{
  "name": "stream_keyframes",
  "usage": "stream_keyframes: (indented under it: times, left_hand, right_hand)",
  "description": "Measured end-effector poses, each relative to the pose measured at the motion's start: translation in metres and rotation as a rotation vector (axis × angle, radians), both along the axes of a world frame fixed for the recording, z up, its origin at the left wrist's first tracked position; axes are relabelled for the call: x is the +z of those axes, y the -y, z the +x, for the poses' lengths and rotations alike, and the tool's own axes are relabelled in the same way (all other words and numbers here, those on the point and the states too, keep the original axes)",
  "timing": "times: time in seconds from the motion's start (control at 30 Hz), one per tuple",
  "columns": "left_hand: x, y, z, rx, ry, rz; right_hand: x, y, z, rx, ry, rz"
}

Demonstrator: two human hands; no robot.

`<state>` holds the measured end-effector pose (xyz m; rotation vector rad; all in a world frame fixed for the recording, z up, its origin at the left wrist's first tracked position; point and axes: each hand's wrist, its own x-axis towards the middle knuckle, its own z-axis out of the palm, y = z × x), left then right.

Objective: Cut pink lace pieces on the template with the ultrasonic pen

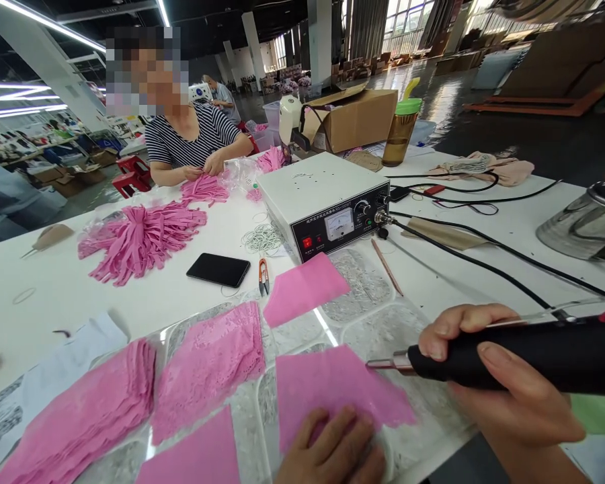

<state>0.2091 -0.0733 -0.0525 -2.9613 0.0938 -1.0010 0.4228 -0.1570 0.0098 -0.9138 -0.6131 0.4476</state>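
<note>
My right hand (504, 376) is wrapped round the thick black body of a corded ultrasonic handpiece (514, 355). Its narrow metal tip points left and meets, or nearly meets, the slanted right edge of a pink fabric piece (323, 383). On the lower part of that piece rests my left hand (337, 447), fingers spread and pressing down, with nothing in them. Another pink piece (307, 289) lies just beyond. To the left are a lace-patterned pink stack (212, 366), a thicker pink stack (91, 410) and a pink piece (196, 450) cut off by the frame's bottom.
A white generator box (327, 195) with a dial stands ahead, its black cable running to the handpiece. Orange snips (263, 277), a phone (218, 269) and a pencil (387, 267) lie nearby. Across the table, a person in stripes handles pink strips (204, 189). A glass jar (585, 222) stands right.
</note>
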Motion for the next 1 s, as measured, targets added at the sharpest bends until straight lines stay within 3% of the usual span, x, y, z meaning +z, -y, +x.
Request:
stream_keyframes:
  times: [0.23,0.57,0.83,1.0]
  left_hand:
    - [0.006,-0.001,0.000,-0.020,-0.037,-0.028]
    - [0.003,-0.001,-0.001,-0.034,-0.028,-0.012]
    - [0.002,0.000,-0.001,-0.004,-0.003,-0.035]
    - [0.005,0.000,0.000,-0.020,-0.013,-0.028]
  right_hand:
    - [0.003,0.018,-0.003,-0.053,-0.073,-0.071]
    - [0.001,0.015,-0.001,-0.034,-0.009,-0.038]
    - [0.012,0.018,0.002,-0.147,-0.054,-0.055]
    - [0.013,0.020,0.001,-0.119,-0.037,-0.052]
